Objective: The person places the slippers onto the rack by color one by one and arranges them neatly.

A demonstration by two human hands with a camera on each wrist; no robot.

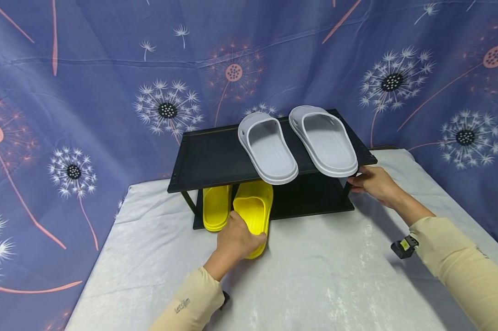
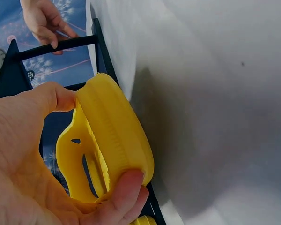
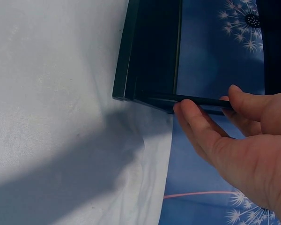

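My left hand [image 1: 237,236] grips a yellow slipper [image 1: 253,212] by its heel end, thumb on one side and fingers on the other. In the left wrist view this slipper [image 2: 117,126] stands between thumb and fingers, its toe end toward the black shoe rack [image 1: 209,158]. A second yellow slipper [image 1: 216,209] sits beside it at the left of the lower shelf, its toe part hidden under the top shelf. My right hand [image 1: 379,184] holds a thin post at the rack's right end; the right wrist view shows thumb and fingertips around that post [image 3: 206,100].
Two pale grey slippers [image 1: 272,151] rest on the right half of the top shelf, their heels over its front edge. A whitish cloth [image 1: 315,276] covers the table. Behind the rack hangs a blue dandelion-patterned curtain [image 1: 274,69].
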